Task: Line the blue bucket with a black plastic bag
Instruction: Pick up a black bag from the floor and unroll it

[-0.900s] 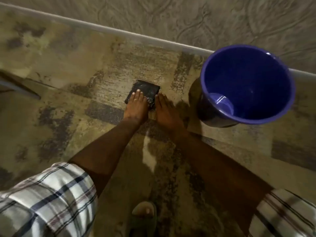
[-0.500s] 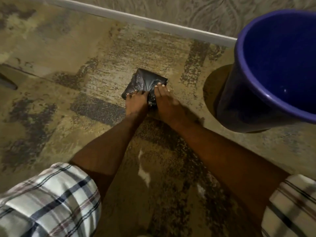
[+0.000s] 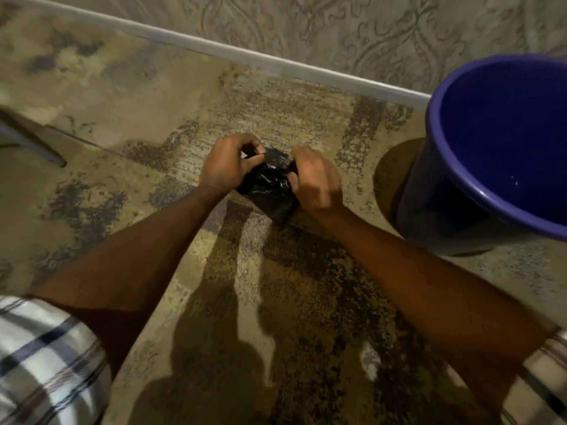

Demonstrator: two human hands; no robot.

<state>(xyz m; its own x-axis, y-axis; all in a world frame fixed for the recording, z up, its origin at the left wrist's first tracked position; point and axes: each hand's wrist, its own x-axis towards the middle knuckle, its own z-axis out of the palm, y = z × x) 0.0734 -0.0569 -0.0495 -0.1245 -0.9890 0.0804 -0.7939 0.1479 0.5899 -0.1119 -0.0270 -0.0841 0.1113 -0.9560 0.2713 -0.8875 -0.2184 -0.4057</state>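
Hands close together above the patterned carpet [image 3: 276, 96], left hand [image 3: 224, 168] and right hand [image 3: 316, 182] both clamped on the folded black plastic bag [image 3: 268, 191] held between them, with the empty blue bucket [image 3: 454, 191] standing upright nearby at right.

The round blue plastic bucket [image 3: 478, 167] is cut off by the right edge, and curled fingers of both hands hide the top of the folded black plastic bag [image 3: 270, 191].
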